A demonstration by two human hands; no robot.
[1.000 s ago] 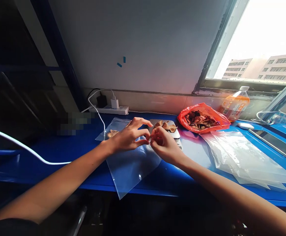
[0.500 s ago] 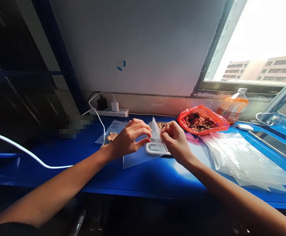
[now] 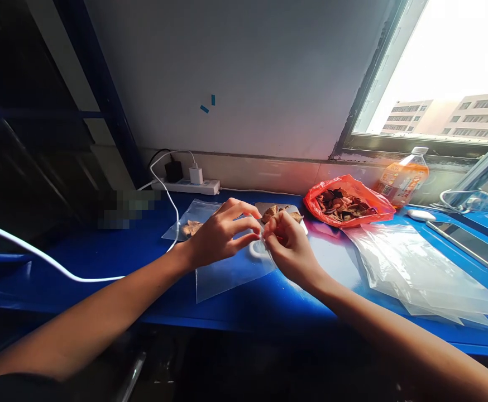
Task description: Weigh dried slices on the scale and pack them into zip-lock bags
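Note:
A clear zip bag [image 3: 233, 277] hangs slanted over the blue table, its mouth edge at my right hand [image 3: 291, 244]. That hand is closed, thumb and fingers pinching the bag's edge. My left hand [image 3: 226, 230] is curved, its fingers apart and their tips at the same edge; whether they touch the plastic I cannot tell. Just behind my right hand, brown dried pieces [image 3: 270, 213] lie on a small white scale [image 3: 305, 228], partly hidden by the hand and bag. Beyond my left wrist lies another clear bag [image 3: 202, 207] with a brown dried piece [image 3: 191, 228] in it.
At the back right stand an open red bag [image 3: 317, 211] of dried pieces and an orange drink bottle [image 3: 405, 180]. Several flat clear bags [image 3: 411, 268] are stacked at right, beside a phone [image 3: 470, 245]. A power strip [image 3: 181, 187] and white cable [image 3: 60, 262] are at left.
My right hand has shifted left, closer to my left hand, with the bag's edge in its pinch. The bag has tipped lower and left, and more of the scale's load shows.

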